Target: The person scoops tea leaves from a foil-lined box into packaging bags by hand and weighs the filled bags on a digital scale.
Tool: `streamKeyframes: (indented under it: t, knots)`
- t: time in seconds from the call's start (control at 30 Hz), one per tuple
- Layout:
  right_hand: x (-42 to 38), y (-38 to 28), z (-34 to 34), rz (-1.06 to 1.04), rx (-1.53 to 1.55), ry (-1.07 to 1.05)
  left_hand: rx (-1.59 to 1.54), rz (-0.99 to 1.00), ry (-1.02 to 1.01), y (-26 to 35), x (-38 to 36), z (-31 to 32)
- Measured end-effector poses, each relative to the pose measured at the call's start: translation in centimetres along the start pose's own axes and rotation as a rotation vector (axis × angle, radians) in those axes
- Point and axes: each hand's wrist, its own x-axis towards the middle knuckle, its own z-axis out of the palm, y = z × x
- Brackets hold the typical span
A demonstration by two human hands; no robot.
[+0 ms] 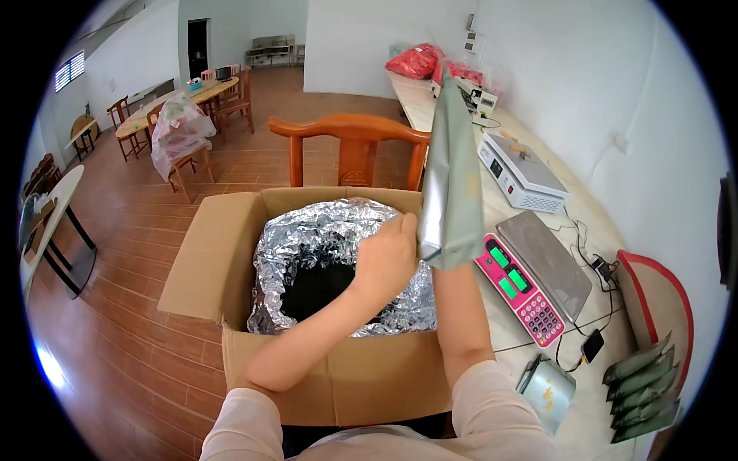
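A tall green foil bag [459, 169] with a silvery side stands upright in the air above the right part of a cardboard box [338, 376]. My left hand [388, 253] is closed, its fingers at the bag's left edge. My right forearm runs up behind the bag's lower end, and the bag hides my right hand. Inside the box, crumpled silver foil lining [269, 253] surrounds a dark, loose-looking material [315, 292].
Right of the box are a pink scale [523, 288] with lit green displays, a grey-white machine [523, 173], a phone [592, 346] and a flat foil bag [547, 392]. Several green bags [642, 392] lean at far right. A wooden chair [350, 138] stands behind the box.
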Motion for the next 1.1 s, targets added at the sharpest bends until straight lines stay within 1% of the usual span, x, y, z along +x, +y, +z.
streamKeyframes:
  t: [0.03,0.1,0.17,0.3,0.43,0.6,0.63,0.7,0.77,0.87,0.97,1.0,1.1]
  knots:
    - [0.0,-0.2,-0.1,0.000,-0.012,0.000,-0.042,0.007,-0.067,0.2,-0.4,0.6]
    - [0.1,-0.3,-0.5,0.007,-0.035,-0.003,-0.039,0.033,-0.039,0.3,-1.1,1.3]
    - [0.1,-0.5,-0.9,0.011,-0.054,-0.013,-0.030,0.043,-0.094,0.7,-1.8,1.6]
    - [-0.4,-0.8,-1.6,0.020,-0.087,-0.030,-0.090,0.053,-0.051,1.2,-2.5,2.2]
    - [-0.8,-0.9,-2.5,0.024,-0.097,-0.043,-0.113,0.064,-0.081,2.0,-2.9,2.3]
    - [1.0,-1.1,-2.9,0.015,-0.084,-0.047,-0.175,0.097,-0.015,3.1,-2.5,2.0]
    - [1.1,-1.2,-3.1,0.020,-0.087,-0.055,-0.176,0.095,-0.019,3.3,-2.6,2.3]
    - [0.6,-1.4,-4.2,0.028,-0.101,-0.065,-0.102,0.108,-0.104,4.1,-3.0,3.0]
    - [-1.1,-1.6,-5.9,0.056,-0.127,-0.076,-0.158,0.108,-0.083,5.2,-4.4,3.1]
    - [-2.4,-1.7,-7.6,0.088,-0.147,-0.091,-0.220,0.142,-0.080,6.2,-4.1,1.8]
    - [-2.7,-1.7,-8.1,0.101,-0.156,-0.103,-0.200,0.150,-0.087,5.5,-3.4,1.9]
    - [-2.6,-1.7,-8.2,0.099,-0.157,-0.102,-0.213,0.182,-0.114,5.2,-3.4,1.6]
    - [-2.9,-1.8,-8.4,0.102,-0.164,-0.112,-0.186,0.171,-0.097,6.0,-4.1,1.4]
